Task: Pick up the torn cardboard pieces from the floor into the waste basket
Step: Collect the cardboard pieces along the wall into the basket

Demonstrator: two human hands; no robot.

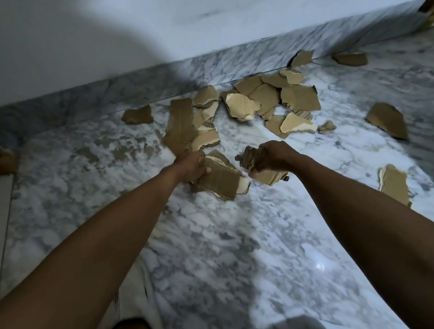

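Left hand (190,166) grips a stack of torn cardboard pieces (219,181); right hand (271,158) clutches a crumpled cardboard wad (266,172). Beyond, loose cardboard scraps (265,98) litter the marble floor (204,243) near the skirting (152,76). Waste basket unseen.

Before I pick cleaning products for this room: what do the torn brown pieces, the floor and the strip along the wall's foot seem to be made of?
Torn brown pieces: corrugated cardboard, matte; ragged edges show fluting and paler inner paper.
Floor: looks like polished marble or a marble-look tile, white with grey veining and a glossy light spot.
Strip along the wall's foot: seemingly the same veined stone.
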